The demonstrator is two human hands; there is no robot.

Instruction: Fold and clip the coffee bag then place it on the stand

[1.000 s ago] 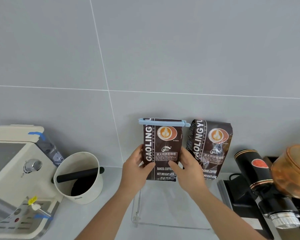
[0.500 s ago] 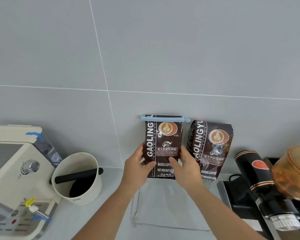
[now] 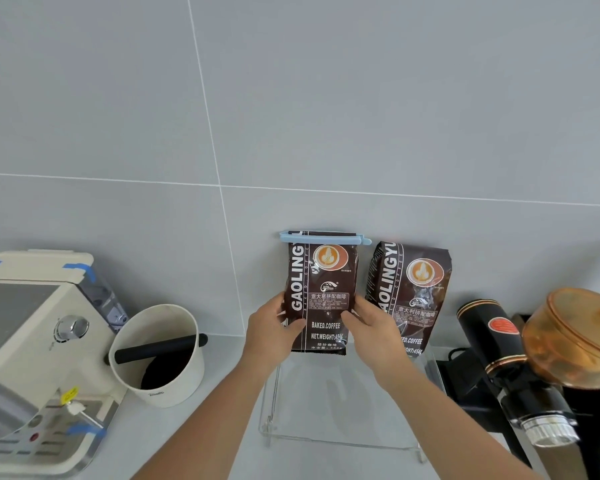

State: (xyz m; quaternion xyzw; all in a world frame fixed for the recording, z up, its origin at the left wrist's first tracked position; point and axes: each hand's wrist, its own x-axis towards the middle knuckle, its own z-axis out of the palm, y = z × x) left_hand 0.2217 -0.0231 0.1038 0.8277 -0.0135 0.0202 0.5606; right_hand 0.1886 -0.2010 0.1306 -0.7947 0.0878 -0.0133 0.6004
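A grey tiled wall (image 3: 326,98) fills the upper part of the view, and a pale surface (image 3: 222,427) runs along its foot. At the far left of the surface stands a cream coffee machine (image 3: 32,341) with strips of blue tape on its lid and front. At the far right is a black grinder (image 3: 506,368) topped with an amber lidded hopper (image 3: 575,337). Just beside the coffee machine sits a cream round bin (image 3: 160,355) with a black bar across its mouth.

In the middle, near the wall, is a clear plastic stand (image 3: 343,403). A dark brown coffee bag (image 3: 321,296) is held upright over the back of the stand; whether its bottom edge touches the stand cannot be told. Its top is folded over and closed by a long light blue clip (image 3: 324,238) lying level across the whole width. A second coffee bag (image 3: 409,292) of the same kind, without a clip, stands just to the right, leaning slightly, close to the first but apart from it.

The left hand (image 3: 274,332) grips the left edge of the clipped bag, thumb on the front and fingers behind. The right hand (image 3: 374,332) grips the right edge in the same way, partly covering the lower left corner of the second bag.
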